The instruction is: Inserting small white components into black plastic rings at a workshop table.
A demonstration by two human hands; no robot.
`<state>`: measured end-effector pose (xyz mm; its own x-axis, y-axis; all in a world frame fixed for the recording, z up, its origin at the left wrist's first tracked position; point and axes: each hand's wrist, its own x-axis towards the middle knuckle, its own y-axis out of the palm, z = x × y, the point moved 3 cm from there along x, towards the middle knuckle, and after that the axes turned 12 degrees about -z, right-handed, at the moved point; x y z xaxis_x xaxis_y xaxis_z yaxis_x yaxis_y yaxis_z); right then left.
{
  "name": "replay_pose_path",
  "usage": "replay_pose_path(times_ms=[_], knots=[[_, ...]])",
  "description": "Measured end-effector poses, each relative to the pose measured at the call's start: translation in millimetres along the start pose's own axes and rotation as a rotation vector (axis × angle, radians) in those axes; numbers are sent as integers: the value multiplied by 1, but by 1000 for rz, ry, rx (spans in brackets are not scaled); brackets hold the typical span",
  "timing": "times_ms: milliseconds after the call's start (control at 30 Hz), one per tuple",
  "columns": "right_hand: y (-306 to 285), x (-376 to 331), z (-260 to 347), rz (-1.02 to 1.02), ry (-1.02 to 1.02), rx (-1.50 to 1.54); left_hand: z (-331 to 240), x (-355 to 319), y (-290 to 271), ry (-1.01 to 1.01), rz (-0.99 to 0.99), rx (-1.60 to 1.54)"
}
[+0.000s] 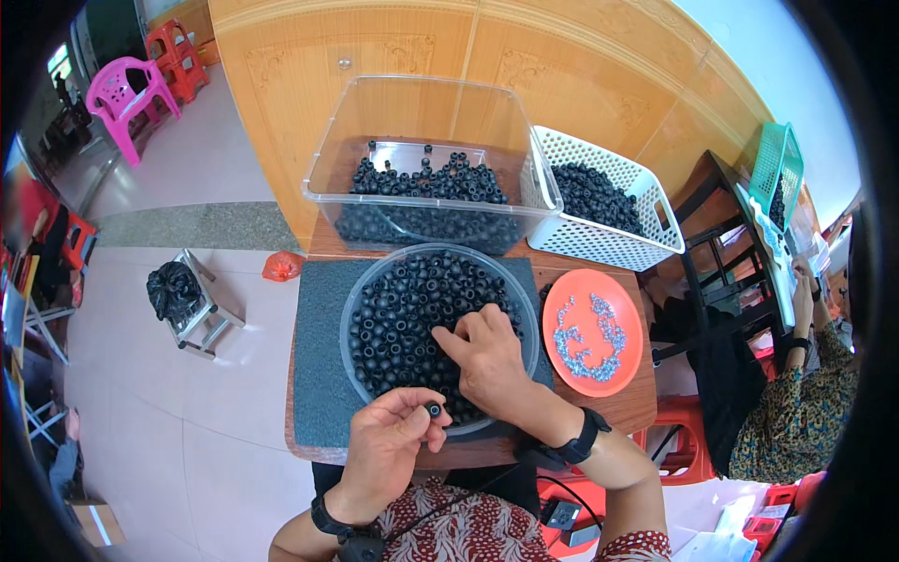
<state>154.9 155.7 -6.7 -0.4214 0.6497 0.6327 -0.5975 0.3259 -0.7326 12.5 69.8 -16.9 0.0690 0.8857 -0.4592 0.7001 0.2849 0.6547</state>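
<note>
My left hand [389, 440] pinches one small black ring-shaped part [434, 410] between thumb and fingers at the near rim of a round clear bowl [361, 290]. The bowl is full of several black rubber rings [403, 318]. My right hand [487, 361] reaches palm-down into the bowl, fingers resting on the rings; whether it grips one I cannot tell. A black band sits on each wrist.
A clear bin [323, 173] of black rings and a white basket [609, 244] of them stand behind the bowl. An orange plate [623, 361] holds small silvery pieces. Another person [796, 403] sits at right. A pink chair [126, 94] and a metal stool [206, 314] stand left.
</note>
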Motion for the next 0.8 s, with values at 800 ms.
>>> replay_pose_path(times_ms=[800], knots=[[-10,0,-2,55,-12,-6,-18,2,-10,108,-19,-60]])
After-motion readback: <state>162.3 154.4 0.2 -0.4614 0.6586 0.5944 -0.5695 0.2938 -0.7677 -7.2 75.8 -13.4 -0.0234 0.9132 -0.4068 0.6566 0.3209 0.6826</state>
